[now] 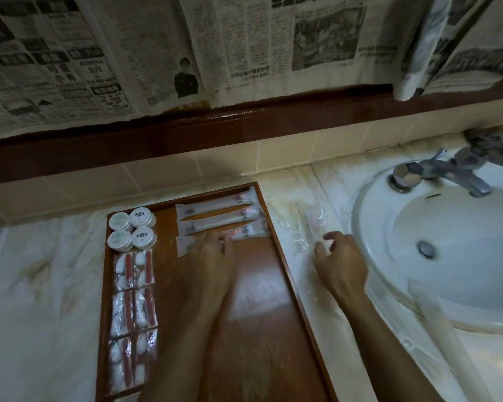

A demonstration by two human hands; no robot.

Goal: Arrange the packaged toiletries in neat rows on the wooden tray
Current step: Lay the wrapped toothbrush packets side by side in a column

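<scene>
Head view: my left hand (212,250) is pressing flat fingers onto a long packet (186,245) in the wooden tray (282,250). My right hand (341,261) is hovering, fingers loosely curled, beside a clear packet (312,224).

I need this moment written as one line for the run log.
left hand: placing fourth long packet on wooden tray | right hand: reaching for clear packet on counter | arranging unfinished

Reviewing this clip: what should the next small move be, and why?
Probably the right hand picks up the clear packet beside the sink, since it lies off the wooden tray while the left hand sets the fourth long packet.
</scene>
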